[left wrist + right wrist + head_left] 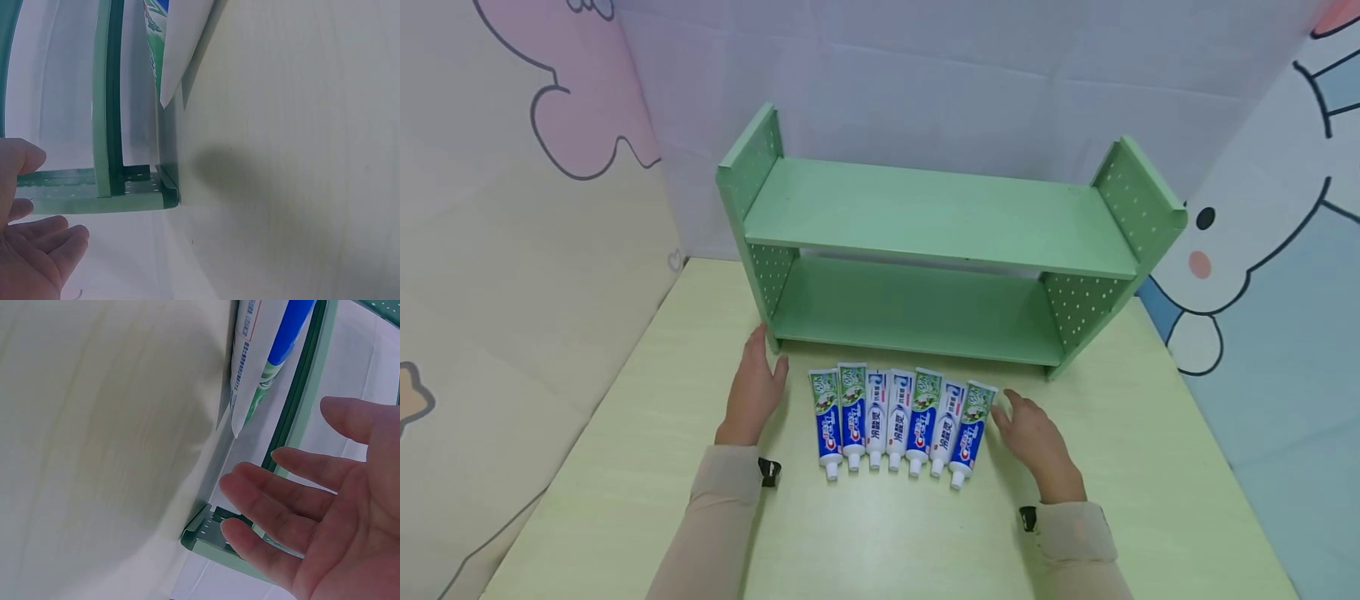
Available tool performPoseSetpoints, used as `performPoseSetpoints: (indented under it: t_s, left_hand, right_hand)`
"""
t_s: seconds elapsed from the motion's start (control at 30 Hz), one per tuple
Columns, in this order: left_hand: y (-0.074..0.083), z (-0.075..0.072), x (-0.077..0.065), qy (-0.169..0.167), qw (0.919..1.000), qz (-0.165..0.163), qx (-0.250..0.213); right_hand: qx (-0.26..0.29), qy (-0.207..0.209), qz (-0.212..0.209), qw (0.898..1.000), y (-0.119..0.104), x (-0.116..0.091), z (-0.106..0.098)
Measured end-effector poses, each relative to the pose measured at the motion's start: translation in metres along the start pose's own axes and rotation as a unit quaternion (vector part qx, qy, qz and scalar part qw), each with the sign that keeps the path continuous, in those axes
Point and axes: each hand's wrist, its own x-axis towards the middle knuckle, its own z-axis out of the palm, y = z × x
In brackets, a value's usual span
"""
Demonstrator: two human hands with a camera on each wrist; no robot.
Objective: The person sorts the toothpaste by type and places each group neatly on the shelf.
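Note:
Several toothpaste tubes lie side by side in a row on the table, caps toward me. Blue-and-green Crest tubes are mixed with white ones. To the left of the row is my left hand, near the shelf's left foot; its fingers are relaxed and hold nothing. My right hand is beside the rightmost Crest tube, fingers loosely spread, apart from it in the right wrist view. A green two-tier shelf stands behind the tubes, its boards bare.
The pale table extends in front of the tubes and to both sides. Behind the shelf hangs a light cloth backdrop. Walls with cartoon drawings rise at left and right. A black strap piece shows at each wrist.

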Motion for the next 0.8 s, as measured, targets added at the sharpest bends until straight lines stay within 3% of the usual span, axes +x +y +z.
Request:
performPoseSetpoints:
  t_s: [0.47, 0.8]
  left_hand:
    - [-0.002, -0.003, 0.010, 0.018, 0.9997, -0.013, -0.013]
    - [-0.003, -0.003, 0.018, 0.057, 0.9967, -0.024, -0.052]
  right_hand:
    - [0.021, -0.016, 0.012, 1.000, -0.002, -0.003, 0.005]
    - [0.046, -0.029, 0.025, 0.998, -0.006, -0.004, 0.012]
